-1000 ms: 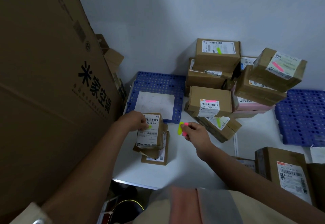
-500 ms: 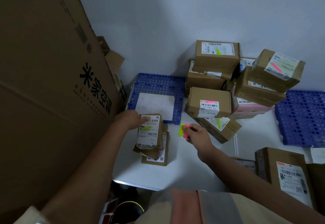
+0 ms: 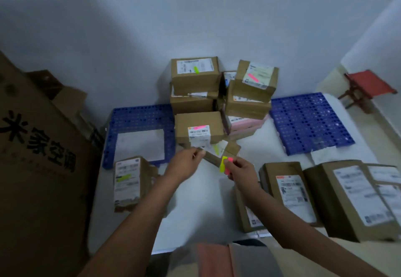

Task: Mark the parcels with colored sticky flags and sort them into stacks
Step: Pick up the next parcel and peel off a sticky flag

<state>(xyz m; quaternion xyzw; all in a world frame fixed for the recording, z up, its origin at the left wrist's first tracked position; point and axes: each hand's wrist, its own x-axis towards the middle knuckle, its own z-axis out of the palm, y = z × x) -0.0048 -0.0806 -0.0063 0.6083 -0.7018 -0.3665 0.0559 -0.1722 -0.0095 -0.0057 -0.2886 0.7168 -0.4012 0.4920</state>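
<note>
big carton far left | parcels heap by wall on tabletop | green-flagged parcel left | right hand pinches sticky flags | left hand fingers curled, grip unclear

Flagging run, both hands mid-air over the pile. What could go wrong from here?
1. The right hand pinches the yellow and pink sticky flag pad by one end; a loose grip could let it drop.
2. The tilted brown cardboard parcel with a pink flag tops a leaning stack and may slide if it is bumped.
3. The unflagged brown parcel with a red-topped label lies near flagged ones, so it could get missed.
</note>
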